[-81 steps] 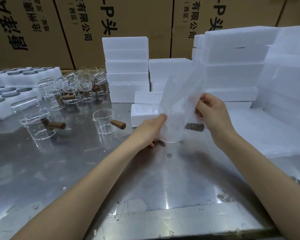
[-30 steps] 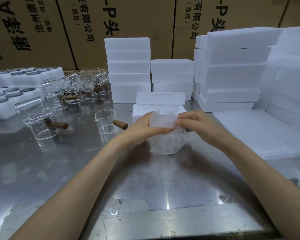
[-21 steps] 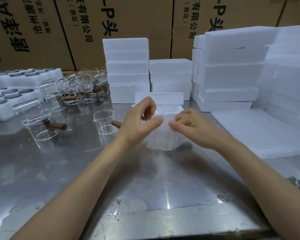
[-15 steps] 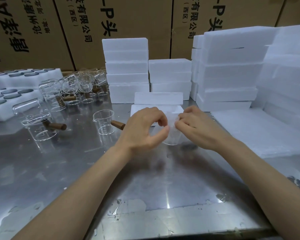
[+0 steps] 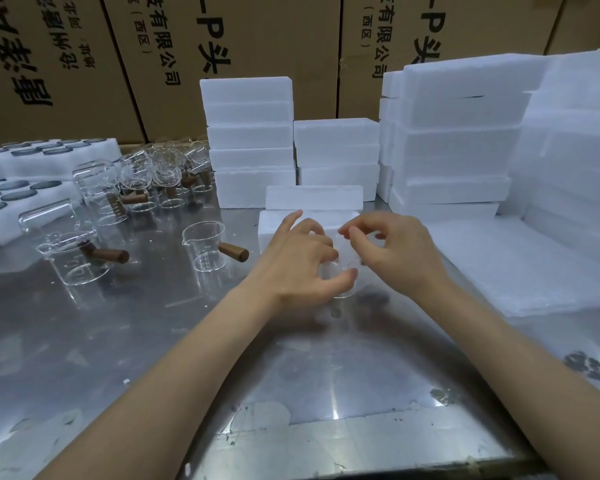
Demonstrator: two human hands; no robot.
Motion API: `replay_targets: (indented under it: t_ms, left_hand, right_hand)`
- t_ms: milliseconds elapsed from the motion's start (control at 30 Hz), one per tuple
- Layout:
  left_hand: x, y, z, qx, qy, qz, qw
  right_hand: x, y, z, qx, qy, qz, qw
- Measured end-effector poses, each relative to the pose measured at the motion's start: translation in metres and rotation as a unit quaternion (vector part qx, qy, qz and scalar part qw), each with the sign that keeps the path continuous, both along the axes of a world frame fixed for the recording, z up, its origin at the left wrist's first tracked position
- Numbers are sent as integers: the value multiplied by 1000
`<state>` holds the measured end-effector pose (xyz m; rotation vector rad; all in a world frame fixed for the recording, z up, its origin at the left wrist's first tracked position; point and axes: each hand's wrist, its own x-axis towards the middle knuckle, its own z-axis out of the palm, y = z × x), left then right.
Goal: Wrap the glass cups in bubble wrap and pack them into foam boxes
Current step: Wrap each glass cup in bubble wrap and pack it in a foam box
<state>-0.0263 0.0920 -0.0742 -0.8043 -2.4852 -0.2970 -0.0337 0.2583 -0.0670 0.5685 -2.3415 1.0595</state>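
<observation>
Head view, packing station, count as it stands. Item in hand: one glass cup in bubble wrap, standing on the steel desk; left hand grips its near side with curled fingers and thumb, right hand pinches the wrap at the top. Wrapping looks nearly finished; boxing not yet done. Open foam box waits just behind, touching distance. Outstanding: loose cup with wooden handle near left, a cluster of bare cups further back. Closed foam boxes stacked behind.
</observation>
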Motion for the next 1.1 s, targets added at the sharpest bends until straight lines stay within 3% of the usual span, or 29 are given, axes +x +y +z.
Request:
replay_targets:
  t_ms: [200,400,633,767,967,1100]
  left_hand:
    - [11,-3,-3,82,100,-40,991]
    - [12,10,-2,-4,-6,-10,1000]
    - [13,8,-1,-15,34,-2,999]
    - [17,-2,2,48,102,-30,993]
    - [11,-10,5,22,37,-7,999]
    - [8,-9,3,14,-3,2,1000]
  right_hand:
    - [0,0,0,-1,-37,-4,999]
    - [2,-2,3,69,-40,30,996]
    - [3,-5,7,169,-58,25,984]
    - [1,-3,3,196,-60,23,978]
    - [-2,-10,-3,268,-47,39,962]
    - [-1,-10,-4,259,-37,41,964]
